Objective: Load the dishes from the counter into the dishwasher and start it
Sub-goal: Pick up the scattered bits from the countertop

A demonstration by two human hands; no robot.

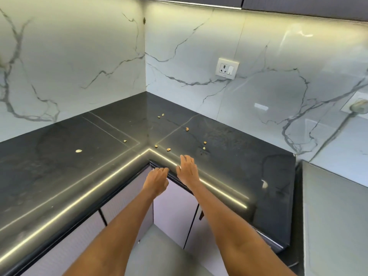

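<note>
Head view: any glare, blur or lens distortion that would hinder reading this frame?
Head view: wide-angle bending curves the counter edges; a bright light strip reflects along its front edge; the glossy marble backsplash shows soft glare at right; both hands, left hand and right hand, are slightly soft.

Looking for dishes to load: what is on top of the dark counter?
Only small yellowish scraps lie scattered on the counter; the right hand rests at its edge. No dishes in view.

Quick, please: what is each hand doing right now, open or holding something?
Left hand: fingers curled at the glossy black stone counter edge; grip cannot be told.
Right hand: open, fingers resting on the counter.
</note>
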